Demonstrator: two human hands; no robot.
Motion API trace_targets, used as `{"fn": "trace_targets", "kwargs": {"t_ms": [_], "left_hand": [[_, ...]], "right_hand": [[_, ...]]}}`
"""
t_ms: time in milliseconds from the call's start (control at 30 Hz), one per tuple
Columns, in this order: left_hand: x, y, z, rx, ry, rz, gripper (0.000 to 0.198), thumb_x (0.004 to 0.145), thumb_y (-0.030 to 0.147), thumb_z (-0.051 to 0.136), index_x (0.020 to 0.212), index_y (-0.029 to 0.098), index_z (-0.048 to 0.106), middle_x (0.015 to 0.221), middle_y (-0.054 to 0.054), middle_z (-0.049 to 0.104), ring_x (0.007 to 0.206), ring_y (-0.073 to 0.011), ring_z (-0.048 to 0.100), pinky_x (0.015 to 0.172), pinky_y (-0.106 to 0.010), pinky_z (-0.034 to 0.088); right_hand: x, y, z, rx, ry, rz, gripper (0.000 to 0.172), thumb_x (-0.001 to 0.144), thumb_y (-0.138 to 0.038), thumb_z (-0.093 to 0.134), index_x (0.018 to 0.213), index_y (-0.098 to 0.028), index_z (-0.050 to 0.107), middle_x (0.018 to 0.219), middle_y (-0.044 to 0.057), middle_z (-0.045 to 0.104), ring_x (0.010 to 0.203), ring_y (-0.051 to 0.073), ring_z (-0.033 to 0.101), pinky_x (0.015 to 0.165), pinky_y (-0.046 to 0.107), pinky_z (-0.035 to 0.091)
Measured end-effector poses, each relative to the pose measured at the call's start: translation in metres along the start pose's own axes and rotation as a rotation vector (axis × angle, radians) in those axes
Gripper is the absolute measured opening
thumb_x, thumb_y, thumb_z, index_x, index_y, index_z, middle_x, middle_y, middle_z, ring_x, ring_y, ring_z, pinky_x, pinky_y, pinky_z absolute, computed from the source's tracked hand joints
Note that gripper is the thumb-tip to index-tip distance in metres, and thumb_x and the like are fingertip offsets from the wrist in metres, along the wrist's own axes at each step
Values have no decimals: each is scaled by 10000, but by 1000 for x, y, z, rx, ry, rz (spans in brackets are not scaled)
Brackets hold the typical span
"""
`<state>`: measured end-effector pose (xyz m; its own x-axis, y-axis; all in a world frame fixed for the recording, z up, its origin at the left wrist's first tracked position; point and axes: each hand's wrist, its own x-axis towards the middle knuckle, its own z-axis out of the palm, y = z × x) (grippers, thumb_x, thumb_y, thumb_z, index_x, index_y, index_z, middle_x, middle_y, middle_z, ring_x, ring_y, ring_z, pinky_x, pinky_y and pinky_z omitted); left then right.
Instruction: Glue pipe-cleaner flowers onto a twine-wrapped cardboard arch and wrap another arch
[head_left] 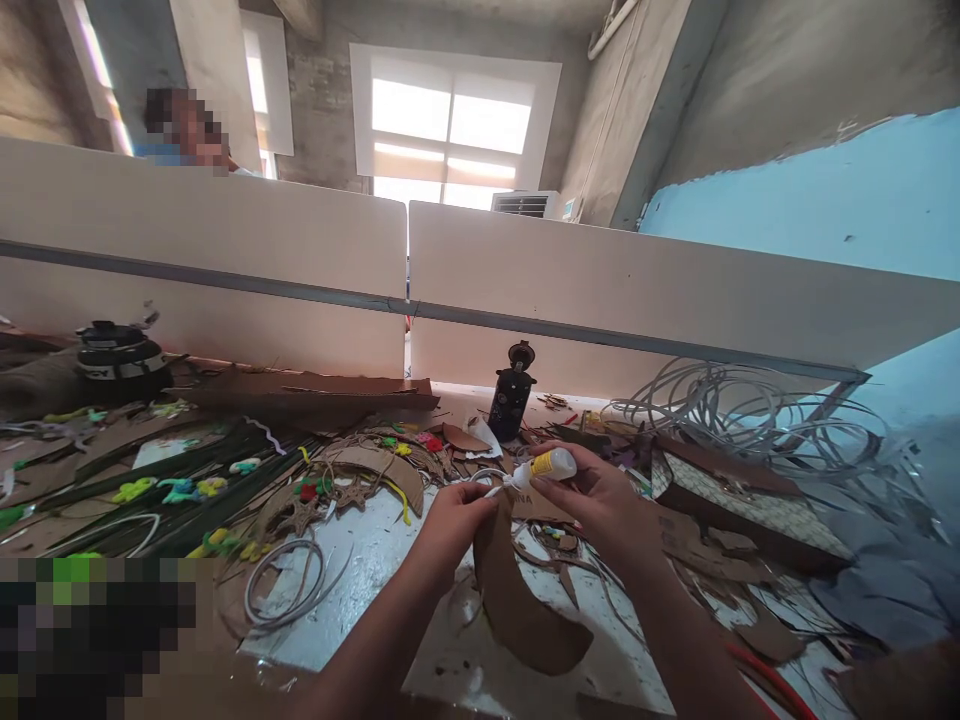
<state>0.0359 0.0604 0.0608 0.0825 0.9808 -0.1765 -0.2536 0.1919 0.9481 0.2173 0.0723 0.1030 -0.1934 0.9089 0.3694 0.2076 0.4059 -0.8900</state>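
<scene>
Where left hand [461, 520] pinches curved brown cardboard [517, 610], edge hidden; right hand [600, 500] grips white, yellow-labelled plastic bottle [553, 466]; black bottle [511, 402] behind, centre-frame.

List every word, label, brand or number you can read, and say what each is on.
"NA": end of a word on the cardboard; earlier letters unclear.
"CY", apparently: on the black container, rest unclear.
White bottle: yellow label, too small to read.
Black bottle: pale marks, unreadable.

The white bottle [553, 465] bears print too small to read.
</scene>
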Motion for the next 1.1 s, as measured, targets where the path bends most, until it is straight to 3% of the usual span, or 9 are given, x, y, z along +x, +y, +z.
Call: {"fn": "trace_targets", "kwargs": {"t_ms": [367, 1100], "left_hand": [[0, -2, -1, 36, -12, -7, 107, 715, 160, 634, 763, 144, 727, 671, -7, 685, 618, -138, 579, 609, -243, 376], [-3, 0, 2, 35, -3, -10, 77, 736, 145, 657, 745, 156, 733, 655, 4, 676, 608, -128, 570, 604, -233, 386]], "right_hand": [[-2, 0, -2, -74, 20, -24, 307, 824, -466, 732, 997, -216, 693, 890, 41, 712, 828, 242, 642, 732, 315, 481], [-2, 0, -1, -194, 87, -57, 247, 818, -452, 708, 907, -222, 707, 792, 26, 708, 736, 233, 631, 639, 308, 462]]}}
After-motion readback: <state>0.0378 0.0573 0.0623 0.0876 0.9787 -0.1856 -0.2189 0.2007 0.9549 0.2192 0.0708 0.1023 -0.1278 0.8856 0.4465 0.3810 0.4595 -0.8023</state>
